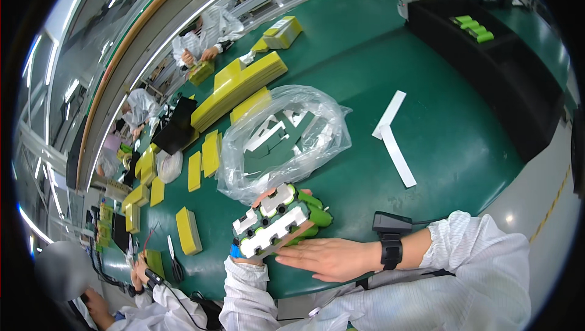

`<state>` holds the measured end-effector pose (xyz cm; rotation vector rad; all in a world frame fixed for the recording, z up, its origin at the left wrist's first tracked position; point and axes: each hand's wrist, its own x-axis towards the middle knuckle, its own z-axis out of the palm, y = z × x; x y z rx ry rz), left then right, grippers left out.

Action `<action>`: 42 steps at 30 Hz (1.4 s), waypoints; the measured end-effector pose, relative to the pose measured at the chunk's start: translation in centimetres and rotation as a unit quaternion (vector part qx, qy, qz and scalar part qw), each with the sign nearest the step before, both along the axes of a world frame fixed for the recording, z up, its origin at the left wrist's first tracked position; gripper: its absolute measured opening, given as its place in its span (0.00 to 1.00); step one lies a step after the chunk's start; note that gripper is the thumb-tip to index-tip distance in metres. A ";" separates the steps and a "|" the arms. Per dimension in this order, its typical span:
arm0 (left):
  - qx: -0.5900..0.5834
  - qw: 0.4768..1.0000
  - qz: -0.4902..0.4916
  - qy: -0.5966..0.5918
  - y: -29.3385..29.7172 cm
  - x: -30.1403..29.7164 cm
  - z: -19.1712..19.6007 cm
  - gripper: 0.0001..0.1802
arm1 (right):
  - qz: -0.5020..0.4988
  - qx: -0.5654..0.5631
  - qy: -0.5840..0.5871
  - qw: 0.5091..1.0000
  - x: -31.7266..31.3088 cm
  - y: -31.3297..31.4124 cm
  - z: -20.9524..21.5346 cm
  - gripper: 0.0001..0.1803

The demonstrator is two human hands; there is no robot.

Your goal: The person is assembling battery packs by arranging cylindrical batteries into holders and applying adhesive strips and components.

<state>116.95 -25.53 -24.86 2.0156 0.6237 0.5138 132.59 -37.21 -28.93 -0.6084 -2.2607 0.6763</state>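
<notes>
My left hand (264,197) is wrapped round a battery pack (274,224) of green cylindrical cells with white strips and black round pieces on its upper face. Most of that hand is hidden beneath the pack; some fingers show at its far edge, and blue shows near the wrist. Against the near side of the pack lies my right hand (323,258), fingers stretched out together and palm down. A black band (390,250) circles my right wrist, with a dark box-shaped device (392,222) beside it.
Beyond the pack, a clear plastic bag (332,108) holds green and white pieces. Two white strips (397,154) lie to its right. Yellow stacks (241,90) line the left. A black chute (487,81) carries green cells (472,27). Scissors (175,261) lie near a co-worker's hand (140,270).
</notes>
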 end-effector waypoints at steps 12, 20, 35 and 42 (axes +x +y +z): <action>-0.356 0.907 -0.082 -0.211 3.4 2.3 -3.4 0.30 | -0.090 0.119 -0.032 0.988 0.1 0.9 -1.8 0.31; -0.467 0.829 -0.021 -0.306 5.1 2.3 -1.1 0.15 | -0.110 0.104 -0.037 0.988 1.6 2.3 -0.3 0.30; 0.342 0.894 0.283 -0.066 0.2 -6.5 -9.0 0.24 | -0.287 0.005 0.144 0.947 8.0 4.5 1.2 0.32; 0.164 0.955 0.199 -0.147 -2.2 -4.1 -6.3 0.24 | -0.251 -0.022 0.108 0.962 8.1 4.3 0.8 0.32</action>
